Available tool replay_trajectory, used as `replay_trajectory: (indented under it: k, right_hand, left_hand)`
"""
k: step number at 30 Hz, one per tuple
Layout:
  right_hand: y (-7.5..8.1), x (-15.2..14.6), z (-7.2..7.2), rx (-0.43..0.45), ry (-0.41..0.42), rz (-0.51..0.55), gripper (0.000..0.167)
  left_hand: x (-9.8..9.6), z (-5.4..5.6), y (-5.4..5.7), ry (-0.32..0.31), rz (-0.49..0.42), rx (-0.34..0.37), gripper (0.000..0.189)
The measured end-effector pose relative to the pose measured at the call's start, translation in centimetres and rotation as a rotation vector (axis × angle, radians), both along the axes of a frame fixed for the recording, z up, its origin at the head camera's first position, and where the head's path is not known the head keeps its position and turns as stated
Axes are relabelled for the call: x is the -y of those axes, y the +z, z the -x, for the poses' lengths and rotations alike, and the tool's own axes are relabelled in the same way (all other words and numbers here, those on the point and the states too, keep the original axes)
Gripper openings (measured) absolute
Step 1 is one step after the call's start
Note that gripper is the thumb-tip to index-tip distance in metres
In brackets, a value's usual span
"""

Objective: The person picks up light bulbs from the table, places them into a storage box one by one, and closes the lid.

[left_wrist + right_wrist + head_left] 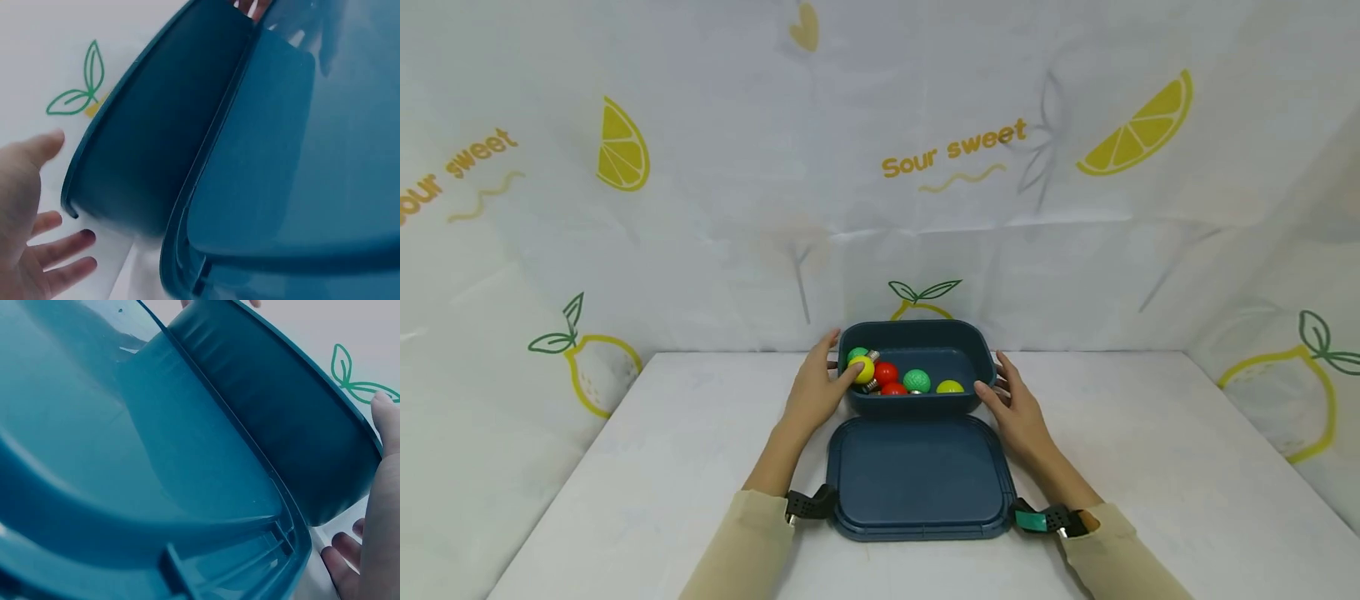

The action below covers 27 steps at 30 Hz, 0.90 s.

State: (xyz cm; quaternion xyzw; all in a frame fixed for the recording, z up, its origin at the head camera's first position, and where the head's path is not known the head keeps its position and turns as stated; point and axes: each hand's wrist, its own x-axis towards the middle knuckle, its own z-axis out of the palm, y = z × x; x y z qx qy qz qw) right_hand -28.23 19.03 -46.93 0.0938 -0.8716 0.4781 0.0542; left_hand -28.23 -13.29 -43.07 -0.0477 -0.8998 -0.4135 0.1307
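A dark blue plastic box [917, 406] stands open at the back of the table. Inside lie several small coloured light bulbs with metal screw bases, among them a red bulb [886, 372], a green bulb [917, 381] and a yellow bulb [950, 387]. My left hand [816, 387] is at the box's left end, its fingers spread in the left wrist view. Another yellow bulb [861, 369] shows by the left thumb. At the right end is my right hand [1018, 417], with its thumb by the rim and its fingers loosely bent beside the wall.
The matching blue lid [921, 475] lies flat in front of the box, between the forearms. Close behind the box hangs a white cloth [722, 275] printed with lemons. A white covering [1120, 425] spreads over the table on both sides.
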Motion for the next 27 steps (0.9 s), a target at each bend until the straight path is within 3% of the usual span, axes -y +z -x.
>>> replay_trajectory:
  k: [4, 11, 14, 17, 21, 27]
  right_hand:
    - [0.1, -0.2, -0.2, -0.015, -0.007, 0.004, 0.074]
    - [0.6, -1.2, -1.3, -0.008, -0.014, -0.045, 0.071]
    - [0.8, -1.8, -2.2, 0.0, -0.003, -0.061, 0.07]
    - [0.7, -2.3, -3.4, -0.001, 0.018, -0.103, 0.07]
    - [0.1, -2.7, -5.6, -0.063, 0.093, -0.192, 0.074]
    - [-0.3, -3.9, -7.5, -0.22, 0.217, -0.33, 0.088]
  left_hand:
    - [1.1, -0.6, -0.8, -0.019, -0.115, 0.031, 0.073]
    - [4.0, -2.5, -2.9, 0.022, -0.229, 0.109, 0.068]
    - [4.7, -3.5, -3.3, -0.025, -0.244, 0.105, 0.065]
    - [5.0, -4.9, -3.7, -0.103, -0.187, 0.13, 0.064]
    - [5.2, -7.3, -4.3, -0.206, -0.012, 0.174, 0.07]
    - [5.0, -9.6, -4.7, -0.272, 0.247, 0.148, 0.098]
